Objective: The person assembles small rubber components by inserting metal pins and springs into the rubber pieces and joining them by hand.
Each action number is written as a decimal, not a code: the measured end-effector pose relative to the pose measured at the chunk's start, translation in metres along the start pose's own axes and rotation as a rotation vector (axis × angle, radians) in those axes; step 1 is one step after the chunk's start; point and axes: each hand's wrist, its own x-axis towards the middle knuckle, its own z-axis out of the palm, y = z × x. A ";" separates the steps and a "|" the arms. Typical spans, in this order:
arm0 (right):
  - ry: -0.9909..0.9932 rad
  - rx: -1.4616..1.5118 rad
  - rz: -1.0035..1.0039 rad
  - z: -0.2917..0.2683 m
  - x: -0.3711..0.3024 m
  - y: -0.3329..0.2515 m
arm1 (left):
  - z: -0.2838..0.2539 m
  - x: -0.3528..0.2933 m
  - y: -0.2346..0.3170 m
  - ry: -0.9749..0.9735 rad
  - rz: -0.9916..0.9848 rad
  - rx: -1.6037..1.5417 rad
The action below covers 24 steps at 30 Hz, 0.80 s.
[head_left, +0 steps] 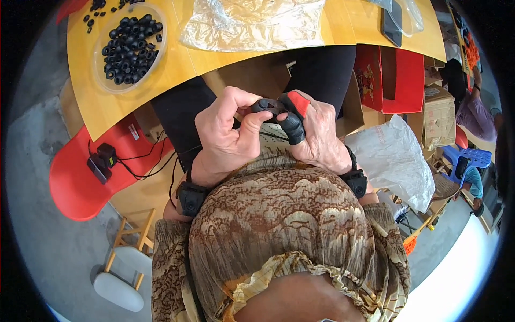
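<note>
In front of my belly, both hands meet over my lap at a small black rounded part [264,105]. My left hand [228,131] pinches it between thumb and forefinger. My right hand [322,134] presses its covered fingertips against the part's right side. Its thumb is wrapped in black and its forefinger wears a black and red cover, so the exact grip there is partly hidden. On the yellow table, a clear round tub [98,67] stands at the far left, filled with small black rounded pieces [131,49], some showing holes.
A crumpled clear plastic bag [252,24] and a phone [392,24] lie on the yellow table [196,61]. Left is a red chair [72,185] with black devices and cables. A red box [405,80], cartons and a white sack [394,155] stand right; people sit beyond.
</note>
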 end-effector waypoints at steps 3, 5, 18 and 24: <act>0.040 0.051 0.058 0.005 -0.001 -0.001 | 0.002 0.001 -0.001 0.025 0.021 0.045; 0.044 0.080 0.090 0.009 -0.005 0.002 | 0.002 0.002 -0.002 0.037 0.077 0.147; -0.045 -0.054 0.044 0.002 0.001 0.006 | -0.001 0.003 -0.006 -0.060 0.110 0.294; -0.022 0.216 0.151 0.016 -0.006 0.011 | 0.002 0.004 -0.004 -0.026 0.041 0.240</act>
